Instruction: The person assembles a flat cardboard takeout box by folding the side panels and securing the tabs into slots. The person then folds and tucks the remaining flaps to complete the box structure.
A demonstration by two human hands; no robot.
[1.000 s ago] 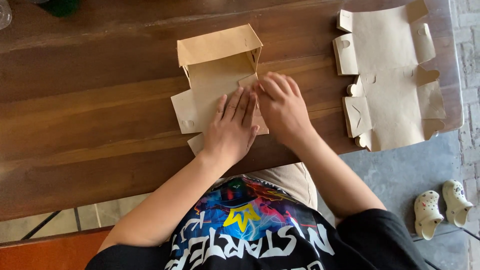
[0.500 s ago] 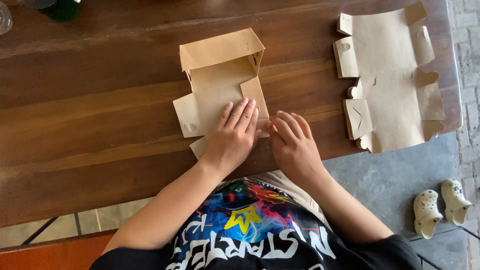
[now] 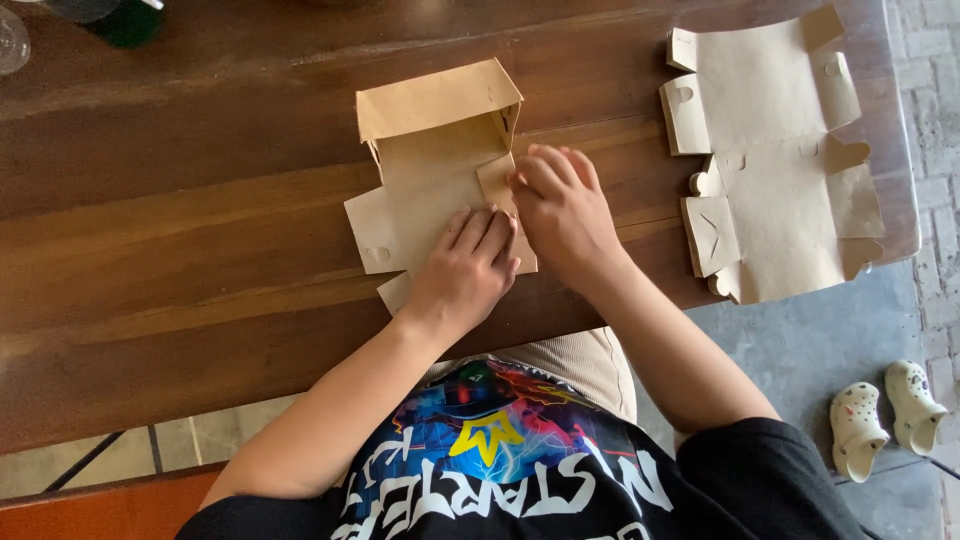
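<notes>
From the head view, the work in hand looks like the folding-up of a brown paperboard box [image 3: 432,170] out of a flat die-cut blank, and it seems to be at an early-to-middle step: the far wall, at twelve o'clock of the piece, already stands upright with a short corner return at its right end, while the base panel and the near flaps lie flat on the wooden bench [image 3: 180,250]. The left hand [image 3: 468,268] lies palm down with its fingers together and flat, pressing the near part of the base at about six o'clock of the box; it grips nothing. The right hand [image 3: 560,205], at about four o'clock of the box, has its fingers curled narrow and its fingertips pinched on the side flap [image 3: 497,180] that rises along the right edge of the base. As a judgement, the next move calls for raising that flap square to the base and tucking it against the corner return, with the left hand holding the base from sliding. The board is thin, creased, plain brown, with small round tab cuts on the left flap. Well apart at three o'clock lies a second flat blank [image 3: 775,150], unfolded, reaching to the bench's edge.
</notes>
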